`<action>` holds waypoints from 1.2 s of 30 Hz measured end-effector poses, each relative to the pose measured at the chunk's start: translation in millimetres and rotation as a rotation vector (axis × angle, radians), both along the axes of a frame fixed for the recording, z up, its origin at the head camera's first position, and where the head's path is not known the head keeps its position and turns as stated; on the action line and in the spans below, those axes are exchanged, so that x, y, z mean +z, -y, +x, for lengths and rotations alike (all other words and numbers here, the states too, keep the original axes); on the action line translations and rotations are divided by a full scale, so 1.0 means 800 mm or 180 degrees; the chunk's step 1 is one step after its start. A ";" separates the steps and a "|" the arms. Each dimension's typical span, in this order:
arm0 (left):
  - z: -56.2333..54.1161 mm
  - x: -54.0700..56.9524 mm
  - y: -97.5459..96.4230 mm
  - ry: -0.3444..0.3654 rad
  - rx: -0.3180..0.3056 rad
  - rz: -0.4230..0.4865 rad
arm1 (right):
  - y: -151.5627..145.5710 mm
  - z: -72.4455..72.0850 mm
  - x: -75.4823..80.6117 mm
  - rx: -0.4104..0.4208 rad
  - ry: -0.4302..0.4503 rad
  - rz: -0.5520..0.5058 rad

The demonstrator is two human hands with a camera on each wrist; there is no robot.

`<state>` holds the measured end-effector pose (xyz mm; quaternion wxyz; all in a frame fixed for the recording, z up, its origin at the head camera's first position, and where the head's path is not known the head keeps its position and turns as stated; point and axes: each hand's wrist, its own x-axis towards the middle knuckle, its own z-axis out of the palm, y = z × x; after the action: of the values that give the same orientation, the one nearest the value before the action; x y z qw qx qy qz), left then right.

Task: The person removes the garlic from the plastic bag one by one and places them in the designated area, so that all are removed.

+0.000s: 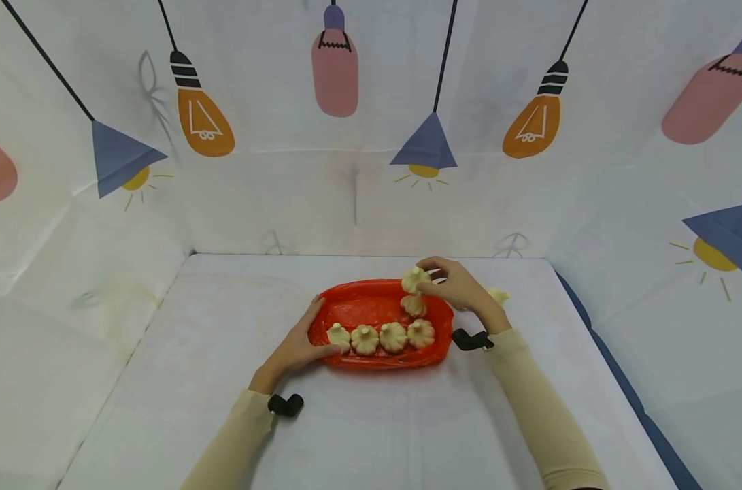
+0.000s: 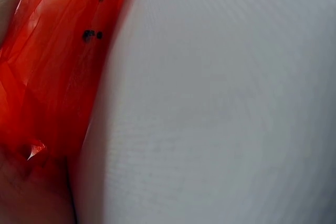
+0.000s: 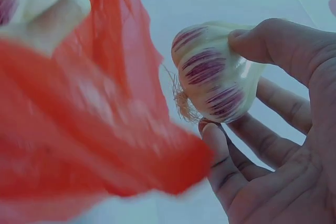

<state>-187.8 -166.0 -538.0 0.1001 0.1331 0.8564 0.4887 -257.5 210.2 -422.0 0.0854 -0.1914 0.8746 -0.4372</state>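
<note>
A red tray wrapped in thin plastic sits on the white table. Several garlic bulbs line its near side, and one more garlic bulb lies towards its right end. My left hand grips the tray's left end, thumb at the near rim and fingers at the far side. In the left wrist view, the red plastic shows black print. Over the tray's far right part, my right hand holds a garlic bulb between thumb and fingers; purple streaks and dry roots show on it.
Behind my right wrist, another pale garlic bulb, partly hidden, lies on the white table. Black wrist devices sit by both sleeves. A white sheet printed with lamps hangs around the table's back and sides.
</note>
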 end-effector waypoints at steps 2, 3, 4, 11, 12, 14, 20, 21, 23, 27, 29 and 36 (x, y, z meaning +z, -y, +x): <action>0.000 0.000 0.000 0.0000 -0.0001 0.0002 | -0.007 0.000 0.003 -0.0043 -0.0008 -0.0003; 0.000 0.000 0.001 0.0001 0.0001 0.0005 | -0.011 0.000 0.004 -0.0071 -0.0006 -0.0005; 0.000 0.000 0.001 0.0002 0.0004 0.0011 | -0.014 0.000 0.004 -0.0095 -0.0003 0.0003; -0.001 0.000 0.001 -0.0005 -0.0011 -0.0002 | -0.032 -0.001 0.004 -0.0327 0.0190 -0.0005; -0.001 0.000 0.001 -0.0008 -0.0012 -0.0005 | -0.035 -0.002 0.003 -0.0339 0.0197 -0.0005; -0.001 0.000 0.001 -0.0002 -0.0014 -0.0012 | -0.040 -0.003 0.001 -0.0348 0.0182 0.0012; 0.000 0.000 0.001 0.0010 -0.0013 -0.0010 | -0.056 -0.003 0.000 -0.0382 0.0097 0.0113; 0.000 -0.001 0.001 0.0009 -0.0012 -0.0003 | -0.059 -0.002 0.000 -0.0392 0.0094 0.0121; 0.000 -0.001 0.001 0.0007 -0.0010 0.0009 | -0.064 -0.002 0.001 -0.0414 0.0090 0.0142; 0.001 0.000 0.000 0.0004 -0.0010 0.0012 | -0.073 -0.002 0.003 -0.0465 0.0088 0.0149; 0.000 0.001 0.000 0.0000 -0.0017 0.0016 | -0.078 -0.002 0.004 -0.0507 0.0088 0.0145; -0.001 0.003 -0.002 0.0050 -0.0008 -0.0003 | -0.100 0.003 0.009 -0.0595 0.0146 0.0178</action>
<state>-188.6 -164.6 -535.3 0.1075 0.1303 0.8557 0.4892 -254.8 290.3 -414.9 0.0695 -0.0964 0.8983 -0.4230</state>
